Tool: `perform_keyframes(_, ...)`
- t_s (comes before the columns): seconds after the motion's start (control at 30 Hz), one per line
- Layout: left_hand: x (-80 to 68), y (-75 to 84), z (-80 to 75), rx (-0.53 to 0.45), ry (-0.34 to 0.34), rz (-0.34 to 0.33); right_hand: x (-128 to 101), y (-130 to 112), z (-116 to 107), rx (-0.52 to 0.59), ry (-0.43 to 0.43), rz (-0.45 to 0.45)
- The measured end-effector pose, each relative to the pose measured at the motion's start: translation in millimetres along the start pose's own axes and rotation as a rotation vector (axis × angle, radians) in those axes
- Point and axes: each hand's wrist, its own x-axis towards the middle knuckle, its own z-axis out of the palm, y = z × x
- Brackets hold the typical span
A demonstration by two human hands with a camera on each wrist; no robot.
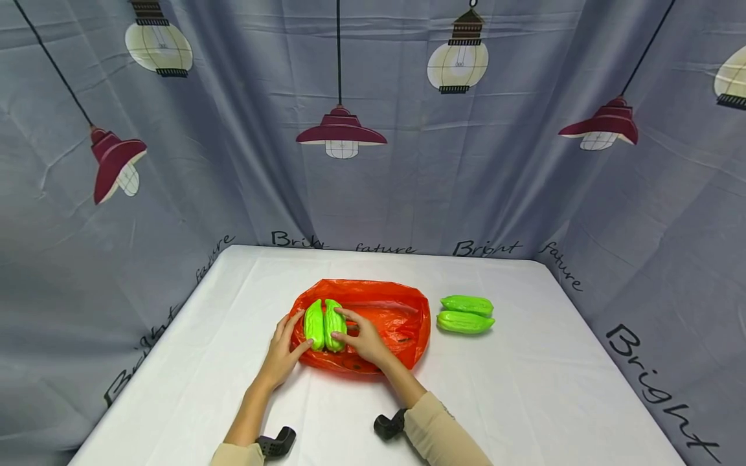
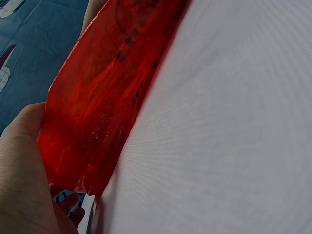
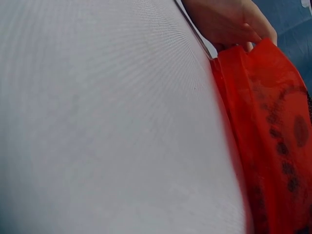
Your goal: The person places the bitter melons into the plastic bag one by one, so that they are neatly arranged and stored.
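Between my two hands lie two green gourds (image 1: 324, 325), side by side and touching each other, on the left part of the red plastic bag (image 1: 396, 317). My left hand (image 1: 283, 349) is at the left edge of the bag; its fingers are nearly straight and the thumb reaches to the near end of the left gourd, so it seems to press the pair from that side more than to grip it. My right hand (image 1: 362, 336) rests on the bag just right of the pair, with the fingers laid against the right gourd; I cannot tell if they curl around it or only touch it. I judge that both hands keep the gourds together so that they do not roll apart on the slippery plastic.

From the left wrist view I see the red bag (image 2: 97, 97) close to my palm (image 2: 22, 180), its edge lifted a little from the white counter (image 2: 229, 126). From the right wrist view the same bag (image 3: 268, 136) lies at the right, and the other hand (image 3: 226, 22) shows behind it.

Further to the right, well apart from my hands and outside the bag, two more green gourds (image 1: 466, 314) lie together on the counter (image 1: 524, 388). Around the counter hangs a grey curtain with lamp pictures (image 1: 340, 133).
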Motion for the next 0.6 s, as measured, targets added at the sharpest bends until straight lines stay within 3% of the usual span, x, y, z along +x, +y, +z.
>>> perform_keyframes(0.43, 0.5, 1.3, -1.2, 0.007, -0.008, -0.015, 1.0, 1.0, 1.7, -0.019, -0.003, 0.029)
perform_keyframes(0.6, 0.1, 1.9, -0.8, 0.005, -0.013, -0.021, 4.5, 21.8, 6.0, -0.034, 0.029, 0.036)
